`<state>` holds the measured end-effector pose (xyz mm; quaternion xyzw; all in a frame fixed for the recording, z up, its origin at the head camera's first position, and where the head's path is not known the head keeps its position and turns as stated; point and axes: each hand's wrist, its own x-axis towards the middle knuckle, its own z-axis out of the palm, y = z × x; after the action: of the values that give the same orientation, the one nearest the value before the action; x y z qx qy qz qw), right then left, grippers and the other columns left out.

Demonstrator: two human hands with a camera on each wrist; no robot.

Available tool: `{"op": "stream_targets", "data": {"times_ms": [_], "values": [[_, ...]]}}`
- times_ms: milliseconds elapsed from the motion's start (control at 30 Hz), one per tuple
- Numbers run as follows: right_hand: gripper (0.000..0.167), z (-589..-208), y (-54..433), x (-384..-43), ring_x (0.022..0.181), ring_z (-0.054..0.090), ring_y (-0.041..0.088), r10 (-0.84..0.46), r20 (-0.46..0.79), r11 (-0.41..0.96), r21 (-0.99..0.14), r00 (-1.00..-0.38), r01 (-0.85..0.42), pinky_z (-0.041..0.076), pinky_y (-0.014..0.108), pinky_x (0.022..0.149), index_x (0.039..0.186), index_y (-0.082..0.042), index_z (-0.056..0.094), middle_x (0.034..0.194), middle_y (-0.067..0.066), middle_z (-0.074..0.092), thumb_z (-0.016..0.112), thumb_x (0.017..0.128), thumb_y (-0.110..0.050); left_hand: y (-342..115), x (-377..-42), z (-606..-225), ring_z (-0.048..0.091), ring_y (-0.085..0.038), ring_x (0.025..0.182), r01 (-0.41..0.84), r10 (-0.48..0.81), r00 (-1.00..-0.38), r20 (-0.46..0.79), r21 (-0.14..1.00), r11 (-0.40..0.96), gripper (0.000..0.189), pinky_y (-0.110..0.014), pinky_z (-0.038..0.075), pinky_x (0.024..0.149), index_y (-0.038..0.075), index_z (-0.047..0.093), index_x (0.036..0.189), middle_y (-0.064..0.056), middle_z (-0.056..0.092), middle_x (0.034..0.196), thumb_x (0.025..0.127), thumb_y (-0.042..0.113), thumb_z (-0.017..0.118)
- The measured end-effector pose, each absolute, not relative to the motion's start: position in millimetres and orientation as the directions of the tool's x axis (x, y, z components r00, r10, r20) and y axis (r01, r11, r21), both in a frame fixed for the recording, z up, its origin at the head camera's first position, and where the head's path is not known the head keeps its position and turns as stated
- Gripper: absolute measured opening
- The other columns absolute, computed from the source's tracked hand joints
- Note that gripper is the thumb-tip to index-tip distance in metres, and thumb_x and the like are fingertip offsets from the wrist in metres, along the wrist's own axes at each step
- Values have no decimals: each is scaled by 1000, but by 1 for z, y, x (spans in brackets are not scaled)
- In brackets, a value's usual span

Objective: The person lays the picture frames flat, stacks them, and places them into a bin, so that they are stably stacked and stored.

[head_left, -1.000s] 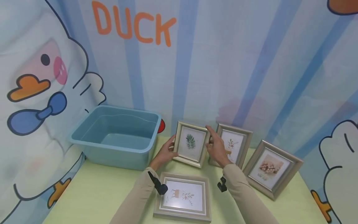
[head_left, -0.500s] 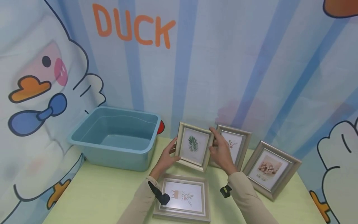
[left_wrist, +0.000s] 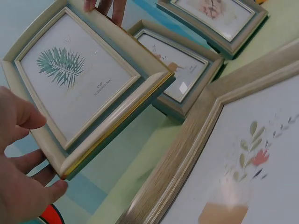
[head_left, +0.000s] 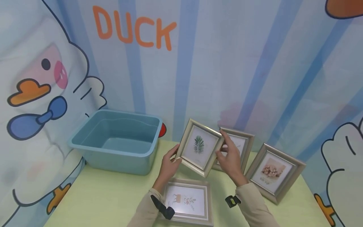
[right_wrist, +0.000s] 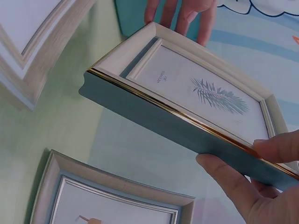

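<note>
Between both hands a picture frame with a green leaf print [head_left: 199, 145] is held off the table, tilted clockwise. My left hand [head_left: 168, 167] grips its lower left edge, thumb on the front and fingers at the side and behind. At the upper right edge my right hand [head_left: 231, 157] pinches the frame; the right wrist view shows thumb and fingers [right_wrist: 229, 179] on its side. Just behind that hand leans another picture frame [head_left: 246, 148], partly covered. Below the hands a picture frame with a deer print [head_left: 187, 201] lies flat, partly hidden by the left sleeve.
A blue plastic tub [head_left: 119, 157] stands at the back left of the pale green table [head_left: 107, 195]. On the right a picture frame with a blossom print [head_left: 273, 173] leans back. A printed duck curtain [head_left: 215, 63] hangs directly behind.
The held leaf frame has shifted slightly right and tilted further clockwise. Both hands have moved with it, the right hand a little right and down. The other frames and the tub stay put.
</note>
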<state>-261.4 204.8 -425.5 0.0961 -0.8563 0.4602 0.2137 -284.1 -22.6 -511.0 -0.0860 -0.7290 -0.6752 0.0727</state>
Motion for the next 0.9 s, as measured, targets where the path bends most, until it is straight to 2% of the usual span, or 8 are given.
{"op": "stream_targets", "data": {"times_ms": [167,233,333,433,500,600,733,900], "values": [[78,-426,208,-253,95,69,44,44,431,490,-796,-901,-356,62,28,66,153,-14,39,113,25,60,61,84,16,-16,-274,-507,41,-46,140,163,-105,-981,161,987,-14,56,-58,40,113,-3,50,143,-26,47,149,88,-8,58],[78,-425,208,-249,96,68,44,56,418,444,-824,-907,-353,62,28,65,153,-14,38,116,26,59,61,85,16,-13,-270,-504,39,-47,141,124,-141,-984,108,986,-112,62,-55,43,111,-2,42,149,-27,41,153,89,-9,57],[79,-424,208,-245,98,67,43,92,393,370,-867,-915,-335,62,26,65,154,-15,37,117,25,57,60,85,15,-9,-264,-502,37,-49,141,81,-154,-988,26,930,-359,73,-49,47,109,1,21,158,-29,29,157,93,-9,51],[80,-423,208,-241,96,68,28,137,358,296,-905,-924,-307,62,25,67,156,-19,34,119,21,53,59,87,15,-7,-257,-504,38,-47,141,53,-103,-995,-9,808,-587,68,-47,46,110,2,9,159,-28,25,159,101,-3,42],[81,-423,208,-239,94,66,18,162,333,251,-924,-929,-287,62,24,68,156,-21,33,118,19,50,58,88,15,-6,-252,-505,39,-44,142,25,-46,-999,-8,748,-664,59,-47,45,111,3,14,159,-25,27,159,105,5,37],[81,-426,207,-237,90,64,6,178,309,191,-942,-934,-276,61,24,69,157,-21,31,118,18,48,57,89,15,-5,-246,-506,40,-41,142,-38,43,-999,-10,698,-715,50,-53,44,111,7,24,157,-21,30,159,108,15,32],[80,-431,208,-235,90,65,9,186,298,83,-954,-936,-287,63,28,71,157,-17,30,119,18,46,54,89,19,-4,-241,-508,47,-39,135,-72,68,-997,-34,694,-717,50,-59,48,104,14,27,158,-18,32,155,108,18,33],[81,-436,209,-228,92,67,11,202,260,-23,-963,-944,-270,63,32,75,156,-15,29,118,14,45,52,87,22,-4,-238,-513,60,-29,118,-40,33,-999,-25,757,-652,63,-55,56,95,12,25,158,-14,45,139,100,0,46]]}}
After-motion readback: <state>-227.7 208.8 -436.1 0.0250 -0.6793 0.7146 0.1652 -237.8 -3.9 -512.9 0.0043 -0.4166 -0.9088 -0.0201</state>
